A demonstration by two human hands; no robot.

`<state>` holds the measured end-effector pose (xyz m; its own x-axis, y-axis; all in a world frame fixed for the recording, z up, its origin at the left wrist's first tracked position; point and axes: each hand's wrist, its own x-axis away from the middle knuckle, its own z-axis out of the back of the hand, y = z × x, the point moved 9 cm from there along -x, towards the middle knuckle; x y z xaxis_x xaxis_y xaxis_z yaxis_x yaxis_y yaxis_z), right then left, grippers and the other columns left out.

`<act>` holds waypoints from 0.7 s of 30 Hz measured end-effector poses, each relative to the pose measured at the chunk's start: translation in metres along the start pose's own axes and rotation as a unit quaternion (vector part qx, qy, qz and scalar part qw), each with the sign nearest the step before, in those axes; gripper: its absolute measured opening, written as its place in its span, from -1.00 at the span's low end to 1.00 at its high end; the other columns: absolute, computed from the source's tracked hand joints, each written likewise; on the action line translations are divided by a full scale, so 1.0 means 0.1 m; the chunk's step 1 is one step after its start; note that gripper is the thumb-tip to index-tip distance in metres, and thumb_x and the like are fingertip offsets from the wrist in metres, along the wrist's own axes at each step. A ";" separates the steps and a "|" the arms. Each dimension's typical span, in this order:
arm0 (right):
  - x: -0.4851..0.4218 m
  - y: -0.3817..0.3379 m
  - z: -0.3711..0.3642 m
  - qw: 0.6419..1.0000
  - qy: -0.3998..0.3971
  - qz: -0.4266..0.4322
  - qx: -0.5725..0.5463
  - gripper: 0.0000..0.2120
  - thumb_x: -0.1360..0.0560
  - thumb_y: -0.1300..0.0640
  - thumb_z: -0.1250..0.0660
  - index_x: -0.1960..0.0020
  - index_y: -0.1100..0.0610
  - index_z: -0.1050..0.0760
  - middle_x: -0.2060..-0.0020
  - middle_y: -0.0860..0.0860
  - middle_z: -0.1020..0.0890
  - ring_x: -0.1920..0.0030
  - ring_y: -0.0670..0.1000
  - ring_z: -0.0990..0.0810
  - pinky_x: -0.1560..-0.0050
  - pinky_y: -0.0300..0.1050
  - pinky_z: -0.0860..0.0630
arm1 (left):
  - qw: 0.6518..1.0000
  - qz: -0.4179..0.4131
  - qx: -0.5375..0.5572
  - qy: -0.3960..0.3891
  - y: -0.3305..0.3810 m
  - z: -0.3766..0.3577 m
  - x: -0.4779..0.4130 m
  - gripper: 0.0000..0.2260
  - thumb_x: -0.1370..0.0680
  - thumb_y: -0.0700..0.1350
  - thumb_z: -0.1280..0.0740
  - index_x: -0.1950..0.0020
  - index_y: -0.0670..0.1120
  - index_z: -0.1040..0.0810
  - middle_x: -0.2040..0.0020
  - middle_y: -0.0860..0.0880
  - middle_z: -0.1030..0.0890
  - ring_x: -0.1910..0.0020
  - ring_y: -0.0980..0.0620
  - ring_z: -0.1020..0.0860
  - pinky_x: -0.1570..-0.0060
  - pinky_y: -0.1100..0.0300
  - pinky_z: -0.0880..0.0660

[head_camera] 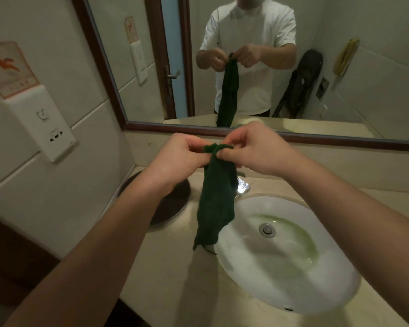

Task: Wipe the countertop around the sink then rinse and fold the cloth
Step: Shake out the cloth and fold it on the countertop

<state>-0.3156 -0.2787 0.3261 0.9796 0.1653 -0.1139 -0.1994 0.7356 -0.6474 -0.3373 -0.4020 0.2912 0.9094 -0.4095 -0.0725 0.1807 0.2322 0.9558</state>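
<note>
A dark green cloth (216,204) hangs straight down in front of me, its lower end dangling over the left rim of the white oval sink (340,286). My left hand (177,159) and my right hand (253,149) pinch its top edge close together, fingers curled round the fabric. The beige countertop (172,267) lies below. The chrome tap (242,185) shows just behind the cloth, partly hidden by it and by my right hand.
A dark round tray (172,208) sits on the counter left of the sink, under my left forearm. A large mirror (340,79) with a brown frame rises behind the counter. On the left tiled wall a white socket panel (43,123) is mounted.
</note>
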 end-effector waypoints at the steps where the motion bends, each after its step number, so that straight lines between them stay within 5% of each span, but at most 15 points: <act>1: -0.01 0.02 0.01 1.000 0.018 -0.009 0.009 -0.88 -0.43 -0.06 -0.44 0.21 -0.04 -0.64 0.42 -0.02 -0.66 0.36 -0.04 -0.63 0.22 0.06 -0.65 | 1.000 0.008 -0.008 -0.004 -0.01 0.00 0.01 -0.85 -0.51 -0.25 -0.39 -0.01 -0.09 -0.70 0.08 -0.01 -0.73 -0.01 0.04 -0.67 -0.16 -0.01 -0.55; 5: 0.00 0.02 0.01 0.995 0.040 -0.024 0.091 -0.80 -0.39 -0.18 -0.43 0.27 -0.07 -0.60 0.49 -0.13 -0.63 0.42 -0.19 -0.58 0.28 -0.06 -0.61 | 0.999 0.021 -0.023 -0.029 0.01 -0.06 0.07 -0.82 -0.55 -0.22 -0.30 0.00 -0.08 -0.70 0.07 -0.03 -0.72 -0.04 0.02 -0.65 -0.22 -0.05 -0.51; 12: 0.07 -0.15 0.03 0.961 0.104 0.015 0.257 -0.70 -0.35 -0.28 -0.35 0.31 -0.06 -0.52 0.43 -0.11 -0.56 0.31 -0.09 -0.54 0.28 -0.12 -0.53 | 0.998 0.001 -0.051 -0.034 0.08 -0.14 0.12 -0.84 -0.58 -0.14 -0.30 0.04 -0.04 -0.69 0.11 0.00 -0.72 0.02 0.10 -0.66 -0.19 0.00 -0.51; 16: 0.06 0.06 -0.06 0.977 0.004 0.010 0.213 -0.64 -0.31 -0.37 -0.35 0.20 -0.07 -0.54 0.35 -0.11 -0.58 0.29 -0.11 -0.53 0.27 -0.08 -0.53 | 0.997 -0.020 -0.077 -0.011 0.06 0.01 0.13 -0.82 -0.59 -0.17 -0.29 0.08 -0.02 -0.69 0.16 -0.01 -0.71 0.10 0.09 -0.66 -0.02 0.07 -0.53; 21: 0.13 0.39 -0.23 0.963 -0.128 0.032 0.234 -0.66 -0.47 -0.19 -0.30 0.24 0.08 -0.53 0.40 0.03 -0.53 0.34 0.03 -0.51 0.23 0.11 -0.52 | 0.991 -0.041 -0.125 -0.001 0.20 0.34 0.20 -0.85 -0.58 -0.15 -0.31 0.05 0.01 -0.68 0.14 0.03 -0.71 0.06 0.11 -0.65 -0.07 0.07 -0.54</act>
<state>-0.3103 -0.2624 0.2820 0.9394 0.3319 0.0858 -0.3058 0.9245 -0.2273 -0.3286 -0.4358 0.3186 0.8868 -0.4384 -0.1463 0.3417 0.4088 0.8463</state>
